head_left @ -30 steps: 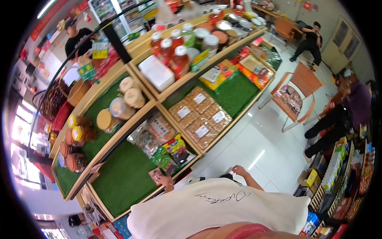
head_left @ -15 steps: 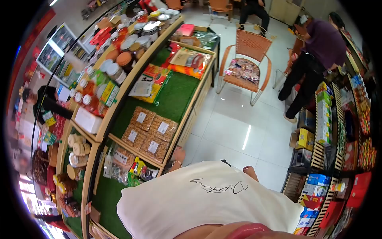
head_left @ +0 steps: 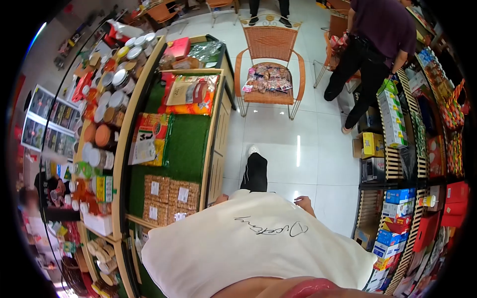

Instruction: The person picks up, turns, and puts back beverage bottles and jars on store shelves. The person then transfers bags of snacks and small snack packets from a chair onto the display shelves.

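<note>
My left hand (head_left: 221, 199) hangs at my side by the edge of the green-lined display stand (head_left: 191, 131), largely hidden by my white shirt (head_left: 248, 223); its fingers cannot be made out. Past the shirt's other side shows my right hand (head_left: 302, 202), loosely open, with nothing seen in it. Packs of brown nutty snack blocks (head_left: 171, 196) with white labels lie on the stand nearest my left hand. Farther along are a red and yellow bag (head_left: 158, 130) and an orange bag with a tan front (head_left: 191, 92). One leg (head_left: 255, 171) is stretched forward on the tiles.
A wicker chair (head_left: 272, 42) holding small wrapped packets (head_left: 268, 78) stands ahead. At the right, a person in a purple top (head_left: 382, 30) bends beside slatted shelves (head_left: 392, 161) stacked with boxes. Jars (head_left: 117, 102) line the stand's upper shelf. Another person's legs (head_left: 268, 7) show behind the chair.
My view has moved forward and turned; the chair and stand now lie farther left. My leg has come into sight in front. Both hands remain low beside my body.
</note>
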`<control>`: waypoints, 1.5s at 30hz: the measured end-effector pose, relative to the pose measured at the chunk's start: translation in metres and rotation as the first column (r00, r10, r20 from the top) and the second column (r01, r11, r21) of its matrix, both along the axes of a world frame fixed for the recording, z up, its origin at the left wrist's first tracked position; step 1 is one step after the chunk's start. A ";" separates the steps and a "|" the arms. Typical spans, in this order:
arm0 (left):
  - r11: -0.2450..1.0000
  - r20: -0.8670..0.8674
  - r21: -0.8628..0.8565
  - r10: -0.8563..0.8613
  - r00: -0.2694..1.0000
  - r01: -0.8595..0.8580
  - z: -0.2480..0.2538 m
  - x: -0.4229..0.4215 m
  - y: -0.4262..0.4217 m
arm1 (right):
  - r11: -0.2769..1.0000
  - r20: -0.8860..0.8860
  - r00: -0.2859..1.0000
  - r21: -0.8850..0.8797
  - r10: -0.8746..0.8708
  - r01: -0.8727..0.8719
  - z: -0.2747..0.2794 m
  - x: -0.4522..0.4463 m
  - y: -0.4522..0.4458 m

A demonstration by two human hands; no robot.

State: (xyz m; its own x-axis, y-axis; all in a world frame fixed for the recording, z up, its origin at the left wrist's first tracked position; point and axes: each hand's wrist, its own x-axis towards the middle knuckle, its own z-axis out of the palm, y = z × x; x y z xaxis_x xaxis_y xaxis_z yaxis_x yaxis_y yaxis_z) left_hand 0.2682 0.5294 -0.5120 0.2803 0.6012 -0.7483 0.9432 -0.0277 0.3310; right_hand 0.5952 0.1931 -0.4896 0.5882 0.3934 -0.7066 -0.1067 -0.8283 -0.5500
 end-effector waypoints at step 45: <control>0.901 0.257 -0.406 0.271 0.928 -0.151 -0.061 0.674 0.448 | 0.971 -0.094 0.992 0.230 0.085 -0.061 -0.133 0.603 0.619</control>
State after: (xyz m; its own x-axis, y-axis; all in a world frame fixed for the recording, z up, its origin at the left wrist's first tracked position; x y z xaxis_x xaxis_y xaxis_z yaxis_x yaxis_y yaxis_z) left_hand 0.9418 0.9769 -0.5728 0.4245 0.3655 -0.8284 0.7660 0.3428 0.5438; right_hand 1.1986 0.8119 -0.6231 0.4811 0.5892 -0.6492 -0.1163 -0.6911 -0.7134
